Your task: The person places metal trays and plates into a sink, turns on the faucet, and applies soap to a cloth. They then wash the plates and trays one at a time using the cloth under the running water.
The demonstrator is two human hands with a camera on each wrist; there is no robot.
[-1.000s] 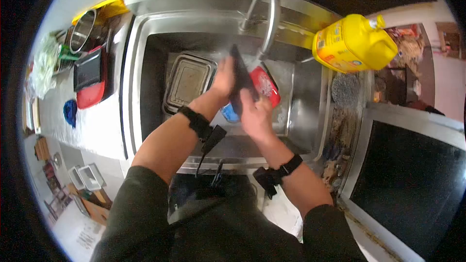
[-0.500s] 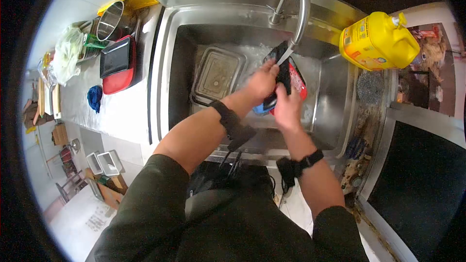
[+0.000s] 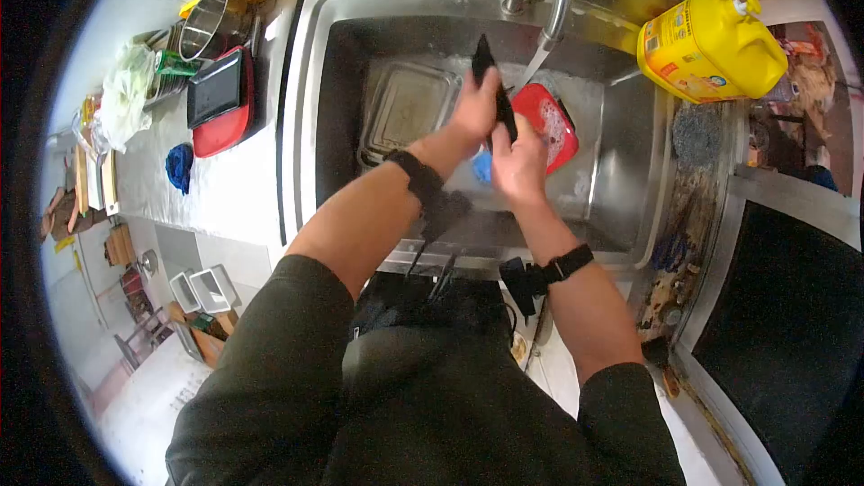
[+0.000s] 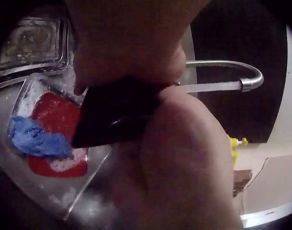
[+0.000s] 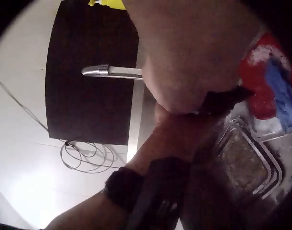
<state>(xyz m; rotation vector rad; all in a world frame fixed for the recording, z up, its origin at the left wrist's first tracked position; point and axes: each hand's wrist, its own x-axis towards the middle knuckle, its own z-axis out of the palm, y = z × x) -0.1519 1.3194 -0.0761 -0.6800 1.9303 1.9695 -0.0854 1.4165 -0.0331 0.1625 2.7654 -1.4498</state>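
Note:
Over the sink [image 3: 621, 153], both hands hold a thin black tray [image 3: 484, 54], seen nearly edge-on in the head view. My left hand [image 3: 475, 110] grips its left side, and my right hand [image 3: 522, 162] holds the lower end with the thumb along it. Water runs from the faucet [image 3: 562, 0] just right of the tray. A red tray [image 3: 562, 130] with suds lies below on the sink floor, and a blue cloth [image 4: 35, 136] rests on it in the left wrist view. At the sink's left is a rectangular metal pan [image 3: 409, 108].
On the left counter [image 3: 238, 189] are another black tray [image 3: 214, 94] on a red one [image 3: 223, 135], a steel pot [image 3: 205, 25] and a blue scrubber [image 3: 179, 167]. A yellow detergent jug [image 3: 711, 49] and a steel-wool pad [image 3: 697, 137] sit along the sink's right side.
The black tray moved right under the faucet stream, then slightly left and turned edge-on. Both hands moved with it, and more of the red tray shows now. The head view also shifted.

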